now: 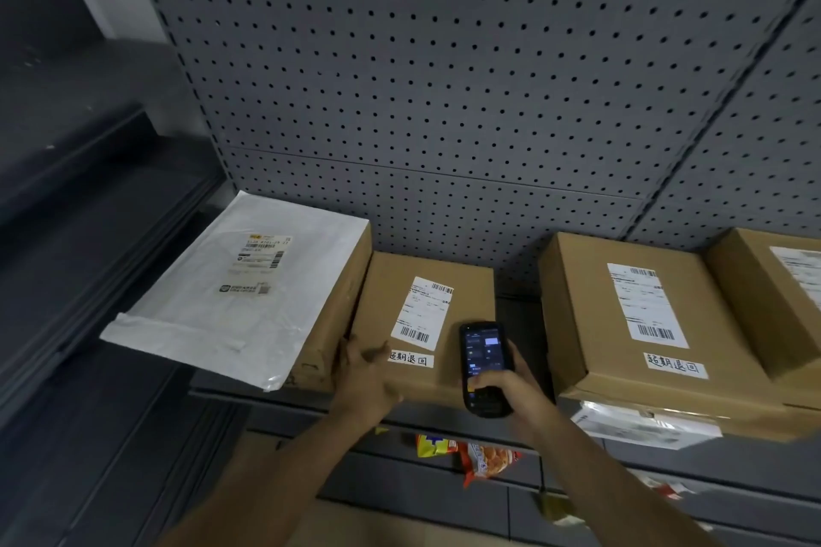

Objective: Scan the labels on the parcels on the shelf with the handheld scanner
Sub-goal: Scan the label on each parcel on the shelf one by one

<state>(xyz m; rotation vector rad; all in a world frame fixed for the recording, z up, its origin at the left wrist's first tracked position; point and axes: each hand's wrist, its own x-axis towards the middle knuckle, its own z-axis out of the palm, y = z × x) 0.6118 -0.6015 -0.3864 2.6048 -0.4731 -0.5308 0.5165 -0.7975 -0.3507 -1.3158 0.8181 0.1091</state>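
Head: right hand (504, 389) grips scanner (484, 366)

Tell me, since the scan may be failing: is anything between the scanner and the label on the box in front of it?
Nothing visible. The scanner in the right hand sits just right of the label; the left hand rests beside it.

Right hand (502, 386) holds scanner (483, 364); left hand (366, 373) rests on parcel (426, 315).

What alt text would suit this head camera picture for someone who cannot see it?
A person's right hand holds a handheld scanner over a labelled cardboard parcel on a shelf, while the left hand touches its front corner. Other parcels sit either side against a grey pegboard.
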